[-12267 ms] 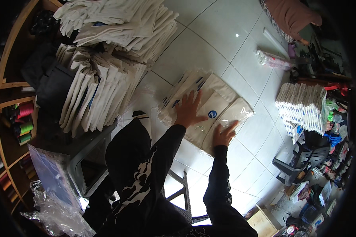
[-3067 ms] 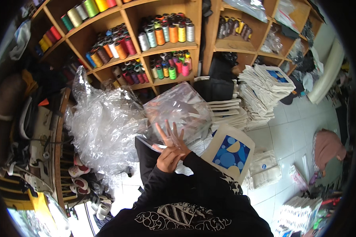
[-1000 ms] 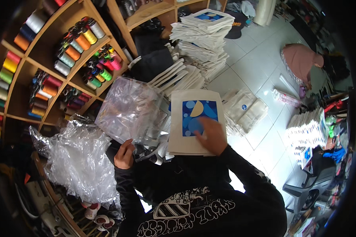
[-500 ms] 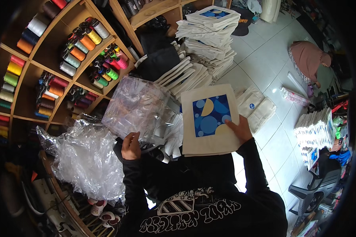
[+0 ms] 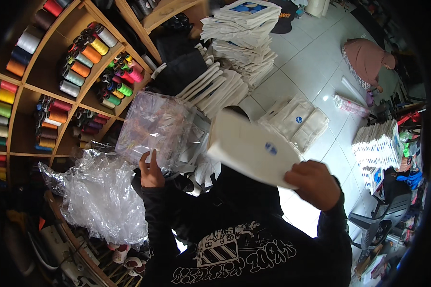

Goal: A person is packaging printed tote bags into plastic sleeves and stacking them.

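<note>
My right hand (image 5: 317, 185) grips one corner of a folded cream cloth bag (image 5: 246, 148), thumb on top. The bag is tilted and blurred by motion, and a small blue mark shows on its upward face. My left hand (image 5: 152, 171) is raised with fingers apart and nothing in it. Just beyond that hand lies a stack of clear plastic sleeves (image 5: 153, 126). Beside it on the left spreads a crumpled heap of clear plastic (image 5: 98, 193). On the floor past the held bag rest more folded cream bags (image 5: 297, 119).
A wooden shelf (image 5: 80, 103) with coloured thread cones stands at left. Tall piles of cream bags (image 5: 242, 43) rise at the far middle. At right are another stack (image 5: 376, 146) and a dark plastic chair (image 5: 380, 217). Another person (image 5: 366, 60) bends over at far right.
My right hand has turned the cloth bag over, from the large blue printed panel to the face with the small mark. My left hand has spread its fingers.
</note>
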Demonstrator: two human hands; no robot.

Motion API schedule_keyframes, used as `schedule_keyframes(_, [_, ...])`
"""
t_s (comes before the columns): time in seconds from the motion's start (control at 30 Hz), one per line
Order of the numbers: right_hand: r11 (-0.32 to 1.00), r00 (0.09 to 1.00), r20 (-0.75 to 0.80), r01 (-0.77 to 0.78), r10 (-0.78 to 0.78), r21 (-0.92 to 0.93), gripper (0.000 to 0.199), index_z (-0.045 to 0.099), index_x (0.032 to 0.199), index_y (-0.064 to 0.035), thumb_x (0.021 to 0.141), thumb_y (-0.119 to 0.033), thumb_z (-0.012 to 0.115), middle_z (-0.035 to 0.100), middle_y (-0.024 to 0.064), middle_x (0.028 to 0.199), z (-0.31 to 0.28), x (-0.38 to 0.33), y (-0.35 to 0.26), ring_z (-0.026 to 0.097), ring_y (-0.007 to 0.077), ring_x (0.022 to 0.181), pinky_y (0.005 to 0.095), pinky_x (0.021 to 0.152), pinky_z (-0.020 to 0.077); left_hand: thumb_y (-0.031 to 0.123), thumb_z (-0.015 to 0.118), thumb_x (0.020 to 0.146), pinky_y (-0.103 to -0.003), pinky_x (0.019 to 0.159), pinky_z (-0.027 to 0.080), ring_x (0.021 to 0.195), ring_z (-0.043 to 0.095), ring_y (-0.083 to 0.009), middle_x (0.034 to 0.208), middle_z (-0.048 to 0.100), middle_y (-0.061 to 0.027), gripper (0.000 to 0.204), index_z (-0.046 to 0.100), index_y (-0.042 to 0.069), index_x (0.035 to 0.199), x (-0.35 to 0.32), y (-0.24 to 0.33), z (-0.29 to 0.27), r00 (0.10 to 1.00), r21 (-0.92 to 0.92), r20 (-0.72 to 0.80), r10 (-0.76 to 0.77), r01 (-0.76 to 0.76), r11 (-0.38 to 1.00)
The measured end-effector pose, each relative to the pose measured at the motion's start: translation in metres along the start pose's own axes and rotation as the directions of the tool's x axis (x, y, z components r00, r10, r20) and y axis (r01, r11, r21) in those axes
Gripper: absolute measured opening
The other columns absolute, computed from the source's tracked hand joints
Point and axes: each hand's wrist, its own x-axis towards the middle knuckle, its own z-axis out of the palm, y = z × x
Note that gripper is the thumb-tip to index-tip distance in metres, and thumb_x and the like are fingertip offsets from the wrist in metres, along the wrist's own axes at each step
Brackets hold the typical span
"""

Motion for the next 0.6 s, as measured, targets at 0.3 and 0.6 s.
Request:
schedule_keyframes(0.3, [0.823,0.914,0.326,-0.370,0.240,0.430,0.034,0.053,0.091,-0.0054,0.078,-0.036,0.061,0.056,0.0148,0.061,0.086,-0.017,0.048,0.057,0.0346,0.060,0.0367,0.057,0.0446,-0.004,0.058,0.069,-0.029,0.056,0.049,0.067,0.060,-0.0208,0.105,0.053,-0.0124,0.036,0.061,0.010,0.102,-0.001,-0.007,-0.002,0.997,-0.067,0.061,0.051,-0.047,0.997])
schedule_keyframes(0.6, [0.845,0.859,-0.036,-0.493,0.510,0.205,0.029,0.054,0.099,-0.0076,0.073,-0.016,0.063,0.043,0.0133,0.116,0.165,-0.048,0.043,0.041,0.0328,0.109,0.0405,0.090,0.0343,-0.003,0.057,0.070,-0.029,0.053,0.047,0.062,0.059,-0.0196,0.100,0.054,-0.0117,0.025,0.062,0.007,0.093,-0.004,-0.003,-0.005,0.999,-0.113,-0.030,0.016,-0.020,0.993])
